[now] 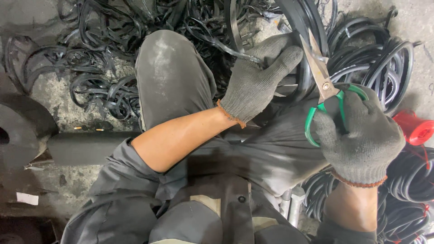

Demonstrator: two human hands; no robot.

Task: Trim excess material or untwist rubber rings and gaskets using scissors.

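Gloved, the right hand point(361, 135) sits closest, fingers closed through green-handled scissors point(326, 88) — blades barely parted, pointing up. Left hand point(257, 81) pinches a black rubber strip point(226, 47) over the knee — red spool point(413, 127) at right.

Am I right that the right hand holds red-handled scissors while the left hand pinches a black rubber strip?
Not quite. In the head view the scissors in the right hand have green handles, not red. The rest holds: the left hand pinches a black rubber strip.
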